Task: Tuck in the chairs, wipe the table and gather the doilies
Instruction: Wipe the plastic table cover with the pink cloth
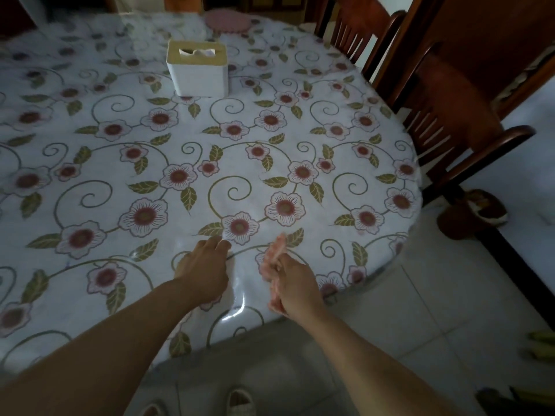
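Now your right hand [292,283] grips the pink cloth [274,253] just above the surface [270,139], probably ready to wipe, your left hand [205,265] rests relaxed on it for support, and one doily [226,22] lies at the far edge.

Both forearms are bare from the bottom edge of the view up to the wrists, with no sleeve, watch, bracelet or ring showing on the left hand [207,265] or the right hand [295,285]. At the bottom edge, the feet wear light, woven-looking slippers [240,400] with rounded toes.
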Available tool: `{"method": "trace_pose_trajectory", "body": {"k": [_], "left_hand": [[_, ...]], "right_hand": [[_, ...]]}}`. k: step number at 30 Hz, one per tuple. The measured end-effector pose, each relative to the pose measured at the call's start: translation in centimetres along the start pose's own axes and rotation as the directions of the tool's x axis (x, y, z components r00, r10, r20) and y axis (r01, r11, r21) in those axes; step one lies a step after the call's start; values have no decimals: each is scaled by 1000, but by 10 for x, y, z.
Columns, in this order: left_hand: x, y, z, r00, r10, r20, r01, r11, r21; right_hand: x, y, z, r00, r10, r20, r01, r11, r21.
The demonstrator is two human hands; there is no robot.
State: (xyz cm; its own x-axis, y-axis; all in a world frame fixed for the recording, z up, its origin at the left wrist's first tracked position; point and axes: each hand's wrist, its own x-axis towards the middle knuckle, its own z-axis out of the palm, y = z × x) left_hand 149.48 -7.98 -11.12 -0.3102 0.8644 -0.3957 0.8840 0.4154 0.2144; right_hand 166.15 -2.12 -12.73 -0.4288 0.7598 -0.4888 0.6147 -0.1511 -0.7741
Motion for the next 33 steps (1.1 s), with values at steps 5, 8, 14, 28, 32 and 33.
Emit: {"method": "trace_pose_trajectory", "body": {"k": [5, 8, 14, 28, 32, 33], "left_hand": [[-11, 6, -38, 997, -14, -73, 12, 1000, -23], [-24, 2, -67, 993, -1, -116, 1, 1000, -3], [-52, -20, -114, 981, -59, -183, 62, 998, 8], [-126, -144, -172, 974, -132, -186, 125, 991, -47], [-149, -204, -184, 975, -125, -182, 117, 992, -54], [-156, -223, -187, 976, -113, -184, 104, 993, -58]], "right_hand": [[-11, -38, -17, 954, -296, -57, 227, 829, -512], [-16, -63, -23, 952, -302, -44, 257, 871, -418], [-21, -120, -29, 971, -196, 138, 223, 948, -225], [-45, -238, 89, 931, -301, 205, 364, 737, -569], [-60, -276, 150, 921, -338, 191, 378, 667, -642], [-65, -286, 168, 922, -339, 185, 374, 664, -648]]}}
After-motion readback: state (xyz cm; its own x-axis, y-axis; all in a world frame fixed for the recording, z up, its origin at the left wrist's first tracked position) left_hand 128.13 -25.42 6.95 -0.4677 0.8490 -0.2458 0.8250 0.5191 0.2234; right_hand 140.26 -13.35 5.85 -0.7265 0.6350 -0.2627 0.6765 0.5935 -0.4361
